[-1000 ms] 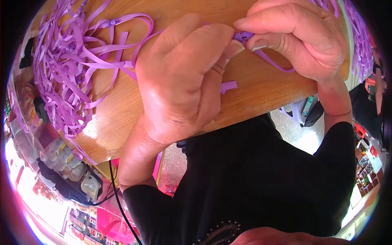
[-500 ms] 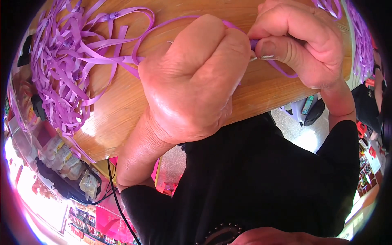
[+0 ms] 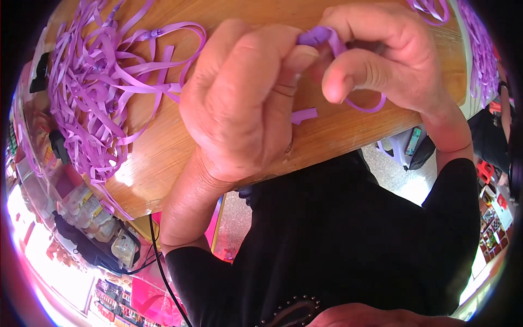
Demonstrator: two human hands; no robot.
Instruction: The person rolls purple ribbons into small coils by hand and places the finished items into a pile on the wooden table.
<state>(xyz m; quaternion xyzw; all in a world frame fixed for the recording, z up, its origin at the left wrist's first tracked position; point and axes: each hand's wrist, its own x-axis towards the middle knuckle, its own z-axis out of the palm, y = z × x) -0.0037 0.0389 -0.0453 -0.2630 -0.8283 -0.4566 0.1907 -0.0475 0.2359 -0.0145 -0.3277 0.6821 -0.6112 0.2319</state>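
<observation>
Right now I see my left hand (image 3: 245, 103) and right hand (image 3: 381, 60) both pinched shut on a purple ribbon strip (image 3: 321, 38) above the bench (image 3: 163, 158).

Both hands meet above a wooden table (image 3: 163, 158), seen from directly overhead. The left hand (image 3: 239, 103) is curled, its fingertips pinching a folded bit of purple ribbon (image 3: 318, 37) against the right hand (image 3: 381, 60), whose thumb and fingers close on the same strip. A loop of that ribbon hangs below the right thumb, and a short cut end shows between the two hands. A tangled pile of purple ribbon strips (image 3: 98, 103) lies on the table to the left, well apart from the hands. The person wears a black shirt (image 3: 338, 240).
</observation>
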